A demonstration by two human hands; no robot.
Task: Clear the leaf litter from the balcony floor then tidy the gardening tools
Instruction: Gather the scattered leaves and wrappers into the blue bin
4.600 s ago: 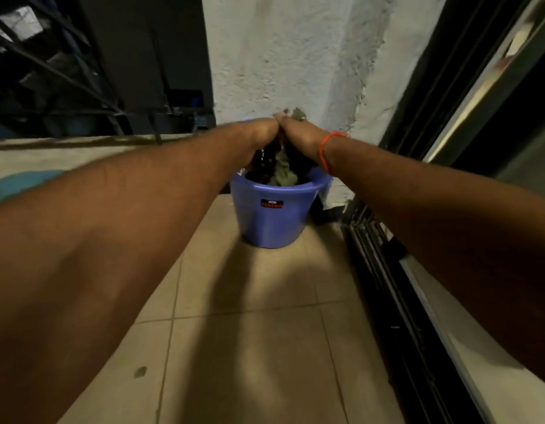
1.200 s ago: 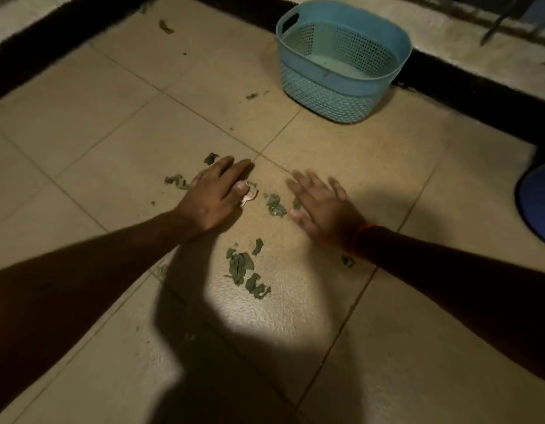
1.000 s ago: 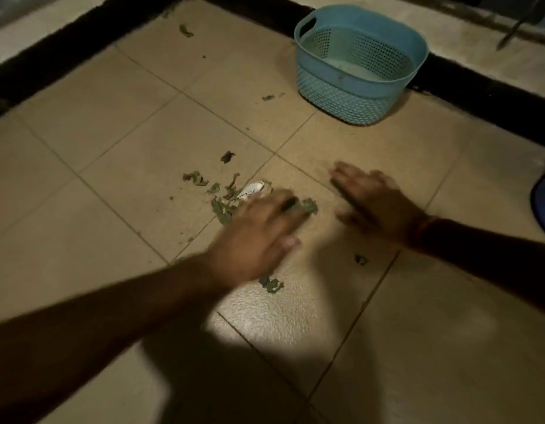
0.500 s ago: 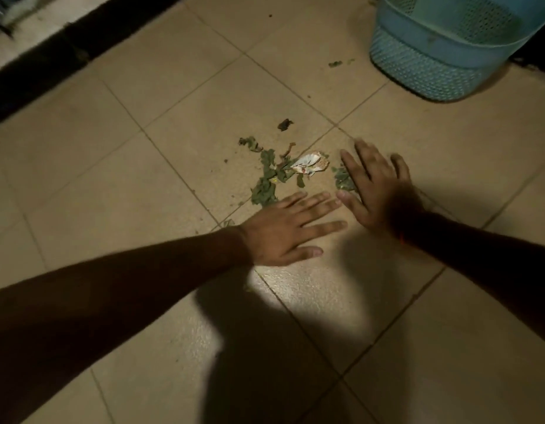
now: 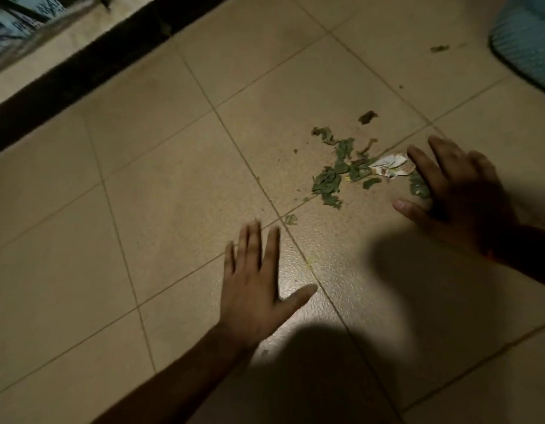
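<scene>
We hold our left hand (image 5: 253, 289) flat and palm-down over the tiled floor (image 5: 161, 194), fingers spread, gripping nothing, well short of the leaf pile (image 5: 338, 172). Our right hand (image 5: 457, 191) lies open too, fingers splayed, against the pile's far side, touching a crumpled paper scrap (image 5: 390, 166) at the pile's edge. Beyond the pile stands a blue basket (image 5: 528, 47).

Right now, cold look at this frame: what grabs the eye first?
The pile of green leaf scraps on the tan tile floor, right of centre, with a crumpled pale wrapper at its right edge. The right hand lies open against that side of the pile, while the left hand spreads flat lower down, apart from it. A light blue basket shows in the top right corner.
</scene>
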